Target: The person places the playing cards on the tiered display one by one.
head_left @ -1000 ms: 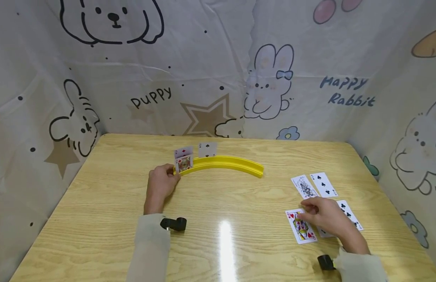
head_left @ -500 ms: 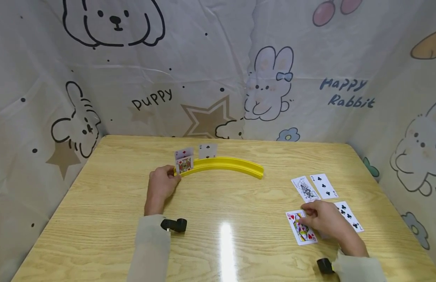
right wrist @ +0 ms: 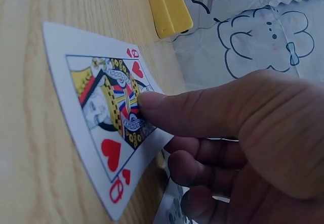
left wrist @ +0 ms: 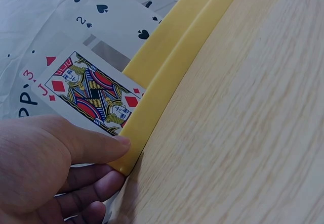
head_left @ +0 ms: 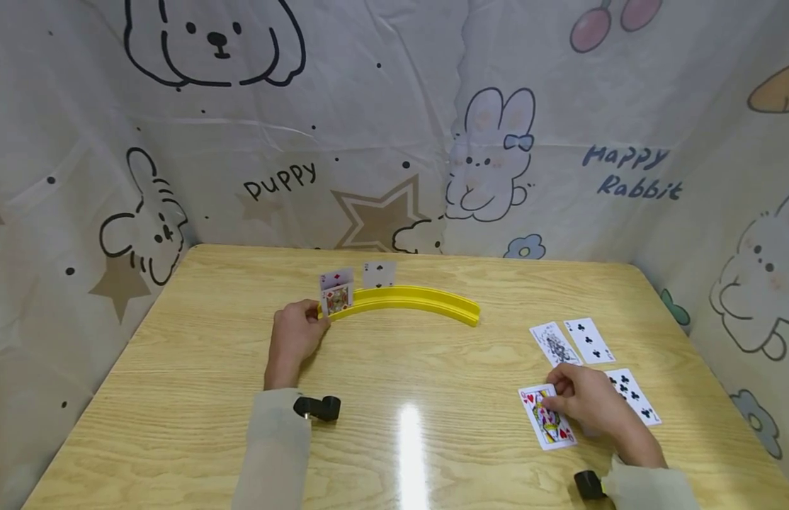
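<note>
A curved yellow card holder (head_left: 426, 297) stands on the table, and my left hand (head_left: 295, 334) grips its left end. In the left wrist view the thumb (left wrist: 119, 142) presses the front face, fingers curled at the end. A jack of diamonds (left wrist: 96, 95) stands in the holder, with a 3 of diamonds (head_left: 336, 277) behind it. Farther right a 2 of spades (head_left: 379, 275) stands upright. My right hand (head_left: 595, 400) pinches the queen of hearts (right wrist: 114, 107) by its edge, thumb on its face; the card looks slightly bent.
Face up on the right lie a joker (head_left: 554, 343), a three of clubs (head_left: 589, 340) and another clubs card (head_left: 633, 397). A card under my right hand is mostly hidden. A patterned cloth (head_left: 369, 142) hangs behind the wooden table (head_left: 209, 425).
The whole head view has shifted slightly. My right hand has closed in on the edge of the queen of hearts. The left hand keeps its grip on the holder.
</note>
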Action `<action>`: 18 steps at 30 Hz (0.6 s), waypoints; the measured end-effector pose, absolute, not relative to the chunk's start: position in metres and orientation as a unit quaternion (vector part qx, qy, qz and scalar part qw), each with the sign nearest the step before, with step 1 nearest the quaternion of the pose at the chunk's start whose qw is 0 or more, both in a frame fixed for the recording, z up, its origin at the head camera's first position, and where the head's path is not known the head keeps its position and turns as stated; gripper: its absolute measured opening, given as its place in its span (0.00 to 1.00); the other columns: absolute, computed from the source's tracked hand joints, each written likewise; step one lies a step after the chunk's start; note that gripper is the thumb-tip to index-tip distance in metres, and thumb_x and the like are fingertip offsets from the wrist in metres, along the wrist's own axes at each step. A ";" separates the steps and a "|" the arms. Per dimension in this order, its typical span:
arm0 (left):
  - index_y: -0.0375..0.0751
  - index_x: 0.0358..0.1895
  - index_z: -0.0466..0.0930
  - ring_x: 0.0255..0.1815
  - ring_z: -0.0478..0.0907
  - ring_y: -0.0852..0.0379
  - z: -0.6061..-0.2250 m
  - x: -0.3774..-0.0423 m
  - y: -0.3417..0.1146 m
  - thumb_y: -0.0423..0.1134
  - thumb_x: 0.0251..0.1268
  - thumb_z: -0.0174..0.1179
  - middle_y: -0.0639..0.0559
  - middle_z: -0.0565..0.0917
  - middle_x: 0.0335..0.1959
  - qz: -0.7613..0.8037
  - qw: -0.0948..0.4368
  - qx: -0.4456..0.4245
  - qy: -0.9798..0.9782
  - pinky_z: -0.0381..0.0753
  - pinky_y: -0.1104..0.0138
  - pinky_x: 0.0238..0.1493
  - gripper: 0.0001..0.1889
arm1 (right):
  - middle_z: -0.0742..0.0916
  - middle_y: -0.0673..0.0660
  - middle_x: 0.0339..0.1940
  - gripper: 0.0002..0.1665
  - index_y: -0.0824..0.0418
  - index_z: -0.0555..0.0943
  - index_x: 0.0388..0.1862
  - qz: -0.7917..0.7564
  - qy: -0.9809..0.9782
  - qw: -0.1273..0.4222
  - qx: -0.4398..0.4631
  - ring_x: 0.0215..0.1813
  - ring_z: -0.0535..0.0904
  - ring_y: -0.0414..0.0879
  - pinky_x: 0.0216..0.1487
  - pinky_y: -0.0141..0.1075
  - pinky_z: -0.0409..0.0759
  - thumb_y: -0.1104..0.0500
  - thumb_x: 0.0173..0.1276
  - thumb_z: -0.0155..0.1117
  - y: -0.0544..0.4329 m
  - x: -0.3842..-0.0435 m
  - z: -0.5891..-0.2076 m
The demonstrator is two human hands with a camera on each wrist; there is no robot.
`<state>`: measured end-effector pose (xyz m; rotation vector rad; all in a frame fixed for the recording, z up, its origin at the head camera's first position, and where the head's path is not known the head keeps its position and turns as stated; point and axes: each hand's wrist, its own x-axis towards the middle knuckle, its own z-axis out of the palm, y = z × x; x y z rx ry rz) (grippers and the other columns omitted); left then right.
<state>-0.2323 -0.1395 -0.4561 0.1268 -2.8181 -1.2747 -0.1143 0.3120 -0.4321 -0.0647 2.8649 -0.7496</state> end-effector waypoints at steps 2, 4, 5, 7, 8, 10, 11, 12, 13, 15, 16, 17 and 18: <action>0.30 0.56 0.82 0.41 0.80 0.48 -0.456 -0.232 -0.139 0.35 0.64 0.66 0.40 0.84 0.41 -0.412 0.023 0.040 -0.910 0.79 0.55 0.44 0.19 | 0.80 0.50 0.29 0.15 0.64 0.81 0.38 -0.259 0.962 0.089 -0.021 0.31 0.74 0.44 0.31 0.35 0.73 0.62 0.57 0.78 0.312 -0.114 -0.432; 0.30 0.56 0.82 0.41 0.80 0.49 -0.456 -0.232 -0.138 0.35 0.64 0.67 0.40 0.84 0.41 -0.411 0.023 0.039 -0.910 0.79 0.56 0.44 0.19 | 0.80 0.50 0.28 0.14 0.64 0.81 0.37 -0.265 0.960 0.084 -0.024 0.31 0.74 0.44 0.31 0.34 0.74 0.63 0.57 0.78 0.312 -0.114 -0.433; 0.30 0.56 0.82 0.40 0.80 0.49 -0.456 -0.232 -0.138 0.35 0.64 0.67 0.40 0.84 0.41 -0.411 0.023 0.039 -0.911 0.79 0.56 0.43 0.19 | 0.80 0.50 0.28 0.14 0.65 0.81 0.37 -0.268 0.960 0.080 -0.030 0.31 0.74 0.44 0.31 0.34 0.74 0.64 0.57 0.78 0.312 -0.114 -0.433; 0.30 0.56 0.82 0.40 0.80 0.49 -0.456 -0.232 -0.138 0.35 0.64 0.67 0.40 0.84 0.41 -0.409 0.024 0.039 -0.911 0.79 0.56 0.43 0.19 | 0.80 0.49 0.27 0.13 0.65 0.83 0.37 -0.268 0.960 0.072 -0.044 0.31 0.75 0.43 0.30 0.34 0.74 0.65 0.56 0.78 0.313 -0.115 -0.433; 0.30 0.56 0.82 0.40 0.80 0.49 -0.455 -0.232 -0.138 0.35 0.64 0.67 0.40 0.84 0.41 -0.408 0.024 0.040 -0.912 0.79 0.56 0.43 0.19 | 0.80 0.49 0.27 0.13 0.65 0.84 0.37 -0.269 0.959 0.068 -0.051 0.30 0.75 0.43 0.30 0.34 0.74 0.65 0.56 0.78 0.313 -0.115 -0.433; 0.30 0.56 0.82 0.40 0.80 0.49 -0.455 -0.232 -0.138 0.35 0.63 0.67 0.40 0.84 0.41 -0.407 0.025 0.040 -0.912 0.79 0.56 0.43 0.19 | 0.80 0.48 0.27 0.12 0.65 0.85 0.38 -0.268 0.959 0.064 -0.065 0.30 0.75 0.43 0.31 0.34 0.75 0.65 0.56 0.77 0.313 -0.116 -0.433; 0.30 0.56 0.82 0.40 0.80 0.49 -0.455 -0.232 -0.138 0.35 0.63 0.67 0.40 0.84 0.41 -0.407 0.025 0.041 -0.912 0.79 0.56 0.43 0.19 | 0.80 0.47 0.27 0.11 0.64 0.85 0.37 -0.266 0.959 0.062 -0.071 0.30 0.75 0.42 0.31 0.34 0.75 0.64 0.57 0.77 0.313 -0.116 -0.433; 0.30 0.56 0.82 0.40 0.80 0.49 -0.455 -0.232 -0.138 0.35 0.63 0.67 0.40 0.84 0.41 -0.407 0.024 0.041 -0.912 0.79 0.56 0.43 0.19 | 0.81 0.47 0.27 0.10 0.64 0.85 0.37 -0.266 0.959 0.062 -0.076 0.30 0.75 0.42 0.31 0.34 0.75 0.64 0.58 0.77 0.313 -0.117 -0.432; 0.30 0.56 0.82 0.40 0.80 0.49 -0.455 -0.232 -0.138 0.35 0.63 0.67 0.40 0.84 0.41 -0.407 0.025 0.041 -0.912 0.79 0.56 0.43 0.19 | 0.81 0.47 0.27 0.09 0.64 0.85 0.37 -0.268 0.958 0.062 -0.079 0.31 0.75 0.42 0.31 0.34 0.75 0.64 0.58 0.76 0.313 -0.117 -0.432; 0.30 0.56 0.82 0.41 0.80 0.49 -0.455 -0.232 -0.138 0.35 0.63 0.67 0.40 0.84 0.42 -0.408 0.023 0.042 -0.912 0.79 0.56 0.43 0.19 | 0.81 0.47 0.27 0.08 0.63 0.85 0.36 -0.267 0.958 0.063 -0.083 0.31 0.75 0.42 0.31 0.34 0.75 0.64 0.59 0.75 0.313 -0.117 -0.431; 0.30 0.56 0.82 0.41 0.80 0.49 -0.455 -0.232 -0.139 0.35 0.63 0.67 0.40 0.84 0.42 -0.409 0.023 0.042 -0.911 0.79 0.56 0.43 0.19 | 0.80 0.47 0.27 0.08 0.63 0.84 0.36 -0.266 0.958 0.064 -0.083 0.31 0.75 0.42 0.31 0.34 0.75 0.65 0.60 0.75 0.313 -0.117 -0.430; 0.30 0.56 0.82 0.41 0.80 0.49 -0.455 -0.232 -0.139 0.35 0.63 0.67 0.40 0.84 0.41 -0.409 0.023 0.042 -0.911 0.79 0.56 0.43 0.19 | 0.80 0.47 0.27 0.07 0.62 0.84 0.36 -0.264 0.959 0.063 -0.084 0.31 0.74 0.42 0.31 0.34 0.74 0.64 0.61 0.75 0.313 -0.118 -0.429; 0.30 0.56 0.82 0.41 0.80 0.49 -0.455 -0.232 -0.139 0.35 0.63 0.67 0.40 0.84 0.41 -0.409 0.023 0.042 -0.911 0.79 0.56 0.43 0.19 | 0.80 0.47 0.27 0.07 0.62 0.84 0.36 -0.265 0.959 0.062 -0.083 0.30 0.74 0.43 0.30 0.34 0.74 0.65 0.61 0.74 0.313 -0.118 -0.428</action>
